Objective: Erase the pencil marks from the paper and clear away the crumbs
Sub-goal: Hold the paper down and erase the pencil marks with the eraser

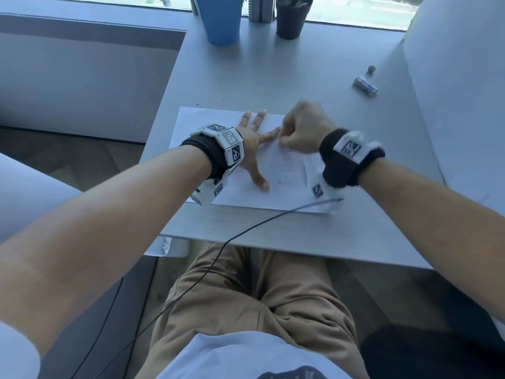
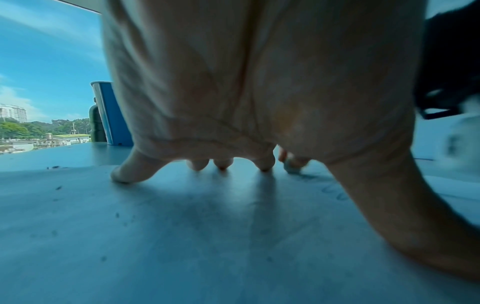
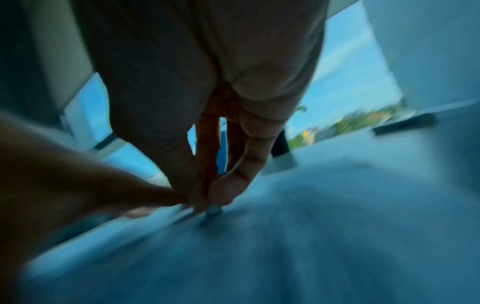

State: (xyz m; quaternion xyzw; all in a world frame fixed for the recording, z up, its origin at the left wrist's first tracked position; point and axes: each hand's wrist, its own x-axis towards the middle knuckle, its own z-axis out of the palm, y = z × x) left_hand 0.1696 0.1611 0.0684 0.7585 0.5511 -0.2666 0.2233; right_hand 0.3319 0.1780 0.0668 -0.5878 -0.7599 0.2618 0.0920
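A white sheet of paper lies on the grey desk, with faint pencil marks near my thumb. My left hand presses flat on the paper with its fingers spread. My right hand is blurred and hovers right beside the left index finger. Its fingertips pinch a small pale eraser against the paper; the same eraser shows past my left fingers. Dark crumbs dot the paper and the desk beyond its far edge.
An eraser sleeve and a small dark lump lie at the desk's right. A blue container and a dark pot stand by the window. A white panel borders the right side. A black cable crosses the front edge.
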